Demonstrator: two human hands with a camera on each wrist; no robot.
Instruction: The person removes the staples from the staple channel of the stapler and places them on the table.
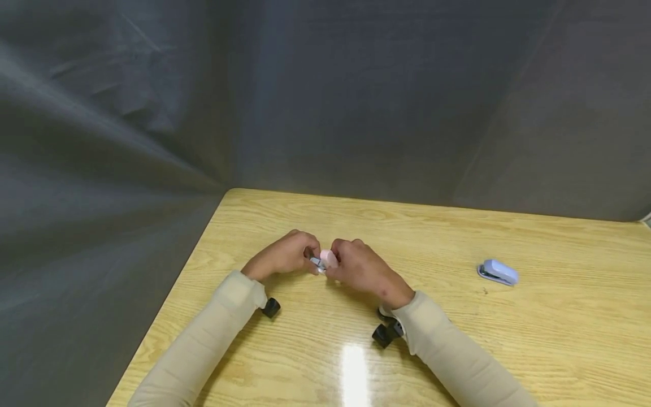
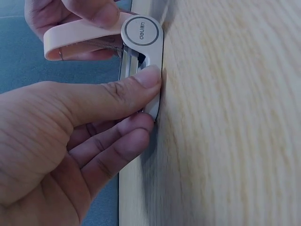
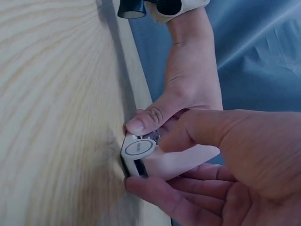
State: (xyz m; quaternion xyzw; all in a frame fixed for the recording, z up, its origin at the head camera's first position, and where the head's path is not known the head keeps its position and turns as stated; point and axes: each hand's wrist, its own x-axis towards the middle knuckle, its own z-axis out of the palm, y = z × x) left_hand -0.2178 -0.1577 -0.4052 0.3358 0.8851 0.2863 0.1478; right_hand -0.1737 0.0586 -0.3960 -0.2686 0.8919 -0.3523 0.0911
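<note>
- Sleeves [image 1: 468,356] lie nearest; beyond them, the left hand [image 1: 285,254] and right hand [image 1: 367,267] clamp opposite sides of the pink stapler [image 1: 328,258]. Blue stapler [image 1: 498,272]: well right of it, untouched.
- Left wrist view: left hand pinches the white base [image 2: 154,59]. Pink cover [image 2: 80,33] is already swung open, spring [image 2: 106,45] exposed; closing appears not yet done.
- Right wrist view: right hand grips the cover beside the pivot [image 3: 140,147]. Fingers obscure the stapler's interior; whether staples are loaded cannot be told.
</note>
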